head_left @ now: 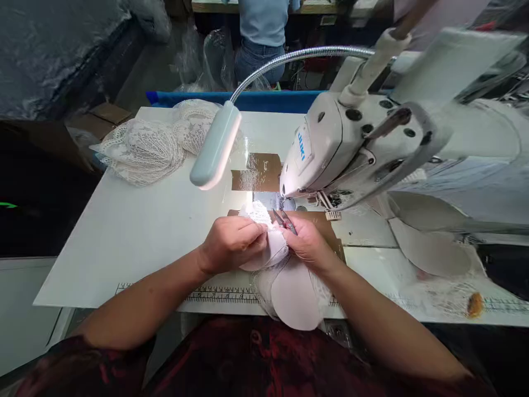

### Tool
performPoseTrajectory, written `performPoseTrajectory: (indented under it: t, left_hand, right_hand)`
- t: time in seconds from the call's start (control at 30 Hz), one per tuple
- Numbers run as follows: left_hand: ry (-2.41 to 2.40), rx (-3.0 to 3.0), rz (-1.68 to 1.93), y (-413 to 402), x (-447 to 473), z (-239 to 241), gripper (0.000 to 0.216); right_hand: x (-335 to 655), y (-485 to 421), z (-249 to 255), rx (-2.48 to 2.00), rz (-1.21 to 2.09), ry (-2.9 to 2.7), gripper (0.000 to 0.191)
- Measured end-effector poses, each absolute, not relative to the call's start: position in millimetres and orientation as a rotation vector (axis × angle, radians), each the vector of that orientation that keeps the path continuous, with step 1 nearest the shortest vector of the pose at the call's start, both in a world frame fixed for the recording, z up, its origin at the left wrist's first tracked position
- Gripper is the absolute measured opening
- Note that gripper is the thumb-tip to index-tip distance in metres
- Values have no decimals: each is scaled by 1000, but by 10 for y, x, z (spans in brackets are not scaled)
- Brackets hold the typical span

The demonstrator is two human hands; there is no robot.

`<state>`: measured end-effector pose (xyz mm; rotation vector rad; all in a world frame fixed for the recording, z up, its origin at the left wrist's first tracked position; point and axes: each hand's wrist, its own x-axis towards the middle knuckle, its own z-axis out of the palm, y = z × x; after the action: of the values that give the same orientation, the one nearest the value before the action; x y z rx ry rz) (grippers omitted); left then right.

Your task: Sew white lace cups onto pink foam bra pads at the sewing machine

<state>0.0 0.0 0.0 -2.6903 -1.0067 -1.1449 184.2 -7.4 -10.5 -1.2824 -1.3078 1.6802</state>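
Observation:
My left hand [237, 242] pinches the edge of a white lace bra cup [276, 248] near the front of the sewing machine. In my right hand [308, 242] are small thread snips [284, 220], their two blades pointing away from me and a little apart. The right fingers are also against the cup's edge. Below the hands a smooth pale cup [296, 292] with lace around it hangs over the table's front edge. Bright lamp light washes out the lace just beyond my left fingertips.
The white JUKI sewing machine [318, 146] stands right of centre, its needle area just beyond my hands. A lamp [217, 146] on a bent neck hangs over the table [136, 231]. Lace bundles [144, 149] lie back left, loose cups [430, 248] at right. A person [263, 33] is beyond.

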Motion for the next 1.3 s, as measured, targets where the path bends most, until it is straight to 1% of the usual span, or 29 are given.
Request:
performPoseTrajectory:
  t: [0.17, 0.23, 0.33, 0.37, 0.4, 0.47, 0.5, 0.53, 0.57, 0.6, 0.63, 0.67, 0.7, 0.77, 0.83, 0.93, 1.0, 1.03, 1.1, 1.2, 1.3]
  left_hand:
    - [-940, -2651, -1080, -29, -25, 14, 17]
    - [-952, -2671, -1049, -23, -26, 2, 17]
    - [-1162, -2797, -880, 35, -32, -26, 11]
    - [-1247, -2855, -796, 68, -41, -38, 12]
    - [-1311, -2913, -716, 103, -53, -54, 23]
    - [-1356, -3017, -606, 168, -84, -89, 51]
    - [-1343, -3067, -571, 192, -98, -106, 58]
    - [-1315, -3116, -544, 207, -108, -121, 57]
    - [-1284, -3164, -523, 212, -112, -129, 48]
    - [-1243, -3216, -515, 208, -109, -129, 36]
    - [-1185, -3274, -525, 195, -102, -118, 23]
    - [-1124, -3333, -539, 175, -94, -94, 14]
    - [-1091, -3384, -537, 150, -89, -55, 9]
    - [-1163, -3449, -460, 92, -108, 67, 8]
    - [-1367, -3471, -348, 38, -187, 225, 3]
    - [-1505, -3541, -160, 4, -436, 447, 13]
    - [-1529, -3480, -20, 30, -683, 555, 12]
    - [-1578, -3361, -13, 61, -825, 603, 9]
    - [-1715, -2971, -181, 166, -1126, 712, 9]
    - [-1721, -2338, -632, 439, -1561, 919, 9]
    - [-1547, -2032, -934, 801, -1889, 1017, 17]
  right_hand:
    - [1833, -59, -100, -1330, 1441, -1519, 17]
    - [1869, -40, -63, -1376, 1316, -1655, 20]
    - [2047, -33, 48, -1495, 1154, -1853, 24]
    - [2134, -47, 90, -1548, 1122, -1913, 26]
    - [2224, -72, 127, -1603, 1107, -1974, 28]
    - [2375, -159, 173, -1695, 1106, -2096, 35]
    - [2420, -216, 180, -1709, 1123, -2149, 38]
    - [2442, -277, 175, -1700, 1140, -2200, 35]
    - [2443, -336, 164, -1674, 1151, -2257, 27]
    - [2426, -386, 151, -1640, 1145, -2304, 15]
    - [2401, -424, 141, -1597, 1124, -2345, 12]
    - [2374, -447, 139, -1558, 1089, -2363, 16]
    - [2349, -458, 148, -1521, 1041, -2356, 19]
    - [2309, -452, 200, -1475, 956, -2284, 17]
    - [2256, -431, 275, -1473, 961, -2187, 18]
    - [2070, -373, 343, -1444, 1186, -2080, 26]
    - [1848, -289, 331, -1351, 1299, -2050, 28]
    - [1709, -225, 315, -1280, 1281, -2054, 26]
    - [1398, -43, 283, -1098, 1092, -2081, 23]
    - [934, 366, 286, -835, 728, -2030, 27]
    - [581, 853, 313, -765, 622, -2010, 30]
